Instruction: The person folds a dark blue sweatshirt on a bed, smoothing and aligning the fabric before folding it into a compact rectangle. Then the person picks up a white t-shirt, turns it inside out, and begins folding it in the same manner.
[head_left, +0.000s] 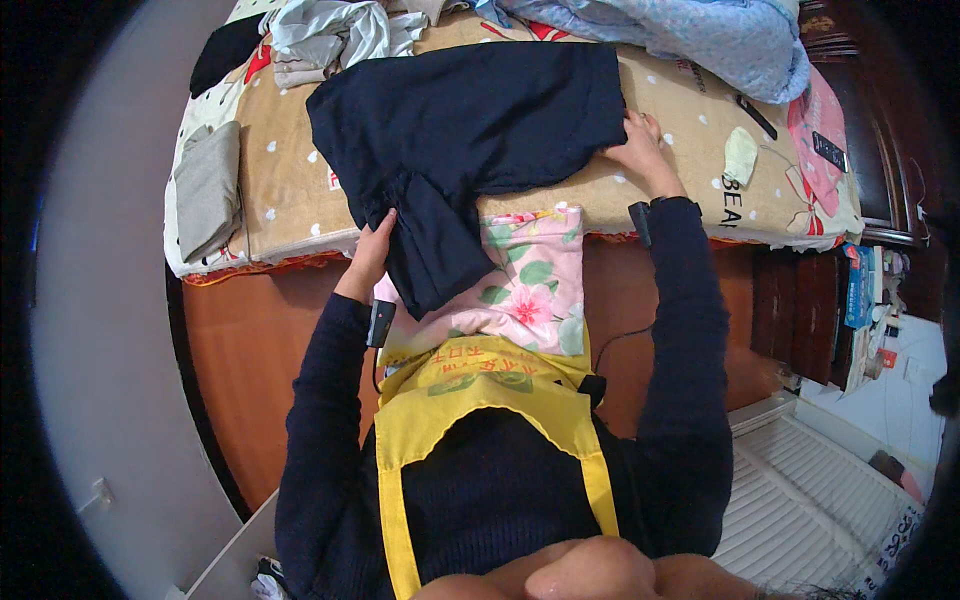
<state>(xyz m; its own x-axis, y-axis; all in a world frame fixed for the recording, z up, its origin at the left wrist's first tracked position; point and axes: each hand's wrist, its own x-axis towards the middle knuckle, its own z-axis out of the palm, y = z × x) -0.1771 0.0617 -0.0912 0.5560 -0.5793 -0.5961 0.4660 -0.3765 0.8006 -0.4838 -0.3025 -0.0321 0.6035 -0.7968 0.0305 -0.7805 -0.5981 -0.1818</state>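
Observation:
A dark navy garment (465, 112) with a sleeve (442, 247) lies across the bed, its body spread flat and its hem towards the right. The sleeve slants towards me and hangs over the bed's near edge. My left hand (373, 255) grips the cloth near the top of the sleeve, thumb on top and fingers hidden underneath. At the hem's near right corner, my right hand (643, 150) holds the edge, with part of its fingers under the fabric.
A folded grey garment (208, 191) lies at the bed's left. Pale clothes (341, 37) and a blue quilt (675, 37) are at the back. Towards the right are a light green cloth (740, 156), a black object (756, 117) and a remote-like device (829, 151). A dark cabinet (806, 315) stands at right.

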